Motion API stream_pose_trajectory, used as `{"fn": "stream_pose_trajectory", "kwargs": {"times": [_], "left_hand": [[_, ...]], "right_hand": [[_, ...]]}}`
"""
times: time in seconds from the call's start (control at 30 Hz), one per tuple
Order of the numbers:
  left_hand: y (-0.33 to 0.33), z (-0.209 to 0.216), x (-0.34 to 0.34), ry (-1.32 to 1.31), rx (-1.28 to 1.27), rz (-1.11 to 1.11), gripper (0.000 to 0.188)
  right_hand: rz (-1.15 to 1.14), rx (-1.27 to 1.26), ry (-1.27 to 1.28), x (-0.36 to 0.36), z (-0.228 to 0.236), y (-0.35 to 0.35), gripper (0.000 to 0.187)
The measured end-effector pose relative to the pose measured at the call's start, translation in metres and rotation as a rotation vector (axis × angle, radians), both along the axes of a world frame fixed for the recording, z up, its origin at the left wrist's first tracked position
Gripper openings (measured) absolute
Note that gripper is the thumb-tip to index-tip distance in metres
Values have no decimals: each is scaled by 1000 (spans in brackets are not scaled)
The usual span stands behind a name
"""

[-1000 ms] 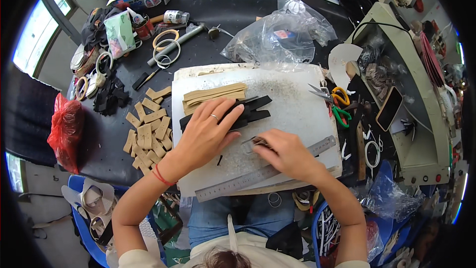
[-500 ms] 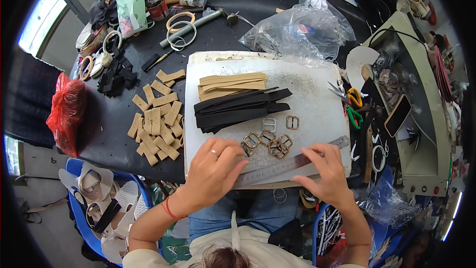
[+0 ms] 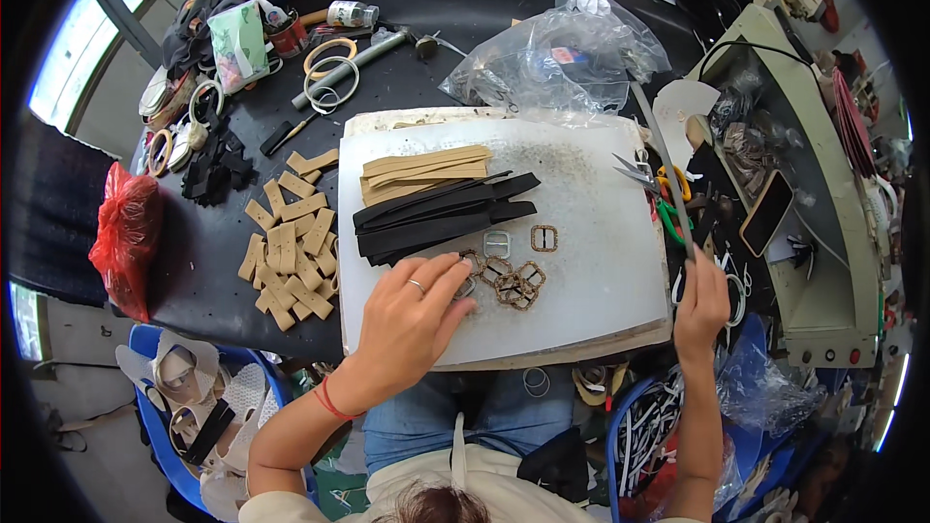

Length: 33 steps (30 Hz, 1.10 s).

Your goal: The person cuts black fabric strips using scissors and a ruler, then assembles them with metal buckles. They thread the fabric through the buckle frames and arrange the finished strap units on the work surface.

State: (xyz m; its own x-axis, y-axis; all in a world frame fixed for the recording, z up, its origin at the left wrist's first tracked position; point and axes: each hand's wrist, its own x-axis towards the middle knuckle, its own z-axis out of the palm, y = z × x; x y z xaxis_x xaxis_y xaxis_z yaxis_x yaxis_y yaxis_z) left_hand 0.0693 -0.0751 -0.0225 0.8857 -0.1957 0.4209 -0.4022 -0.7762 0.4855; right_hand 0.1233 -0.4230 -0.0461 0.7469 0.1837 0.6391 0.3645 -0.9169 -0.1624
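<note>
My right hand (image 3: 701, 305) is closed around one end of a metal ruler (image 3: 663, 150). The ruler stands up past the right edge of the white cutting board (image 3: 581, 291). Over the board's near left part, my left hand (image 3: 412, 305) has its thumb apart from its fingers. Its fingertips are at the edge of a group of square brown patterned buckles (image 3: 513, 283); some of these lie partly behind the fingers. Just beyond sit a pale silver buckle (image 3: 497, 244) and a lone brown buckle (image 3: 544, 238). Black strips (image 3: 436, 218) and tan strips (image 3: 426, 169) lie farther back.
Short tan straps (image 3: 291, 247) are heaped left of the board. Scissors with orange and green handles (image 3: 671, 221) and a phone (image 3: 766, 213) lie to the right. A clear plastic bag (image 3: 567, 53) is behind. Blue tubs (image 3: 150, 329) flank my legs; a red bag (image 3: 126, 237) is far left.
My right hand has lifted the ruler off the board's near edge and carried it to the right, turning it upward. My left hand stays near the buckles. The whole view has shifted slightly.
</note>
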Motion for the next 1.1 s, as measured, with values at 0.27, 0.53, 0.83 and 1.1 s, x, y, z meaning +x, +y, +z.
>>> {"fn": "stream_pose_trajectory", "kwargs": {"times": [0.27,0.53,0.83,1.1], "left_hand": [[-2,-16,-3,-56,-208,145,22],[33,-7,-42,284,-1378,409,19],[62,-5,-61,589,-1518,282,30],[46,-8,-58,520,-1724,187,39]], "right_hand": [[41,199,77,29,23,55,23],[883,16,255,36,41,235,21],[872,64,571,45,36,254,13],[608,120,146,31,44,250,15]]}}
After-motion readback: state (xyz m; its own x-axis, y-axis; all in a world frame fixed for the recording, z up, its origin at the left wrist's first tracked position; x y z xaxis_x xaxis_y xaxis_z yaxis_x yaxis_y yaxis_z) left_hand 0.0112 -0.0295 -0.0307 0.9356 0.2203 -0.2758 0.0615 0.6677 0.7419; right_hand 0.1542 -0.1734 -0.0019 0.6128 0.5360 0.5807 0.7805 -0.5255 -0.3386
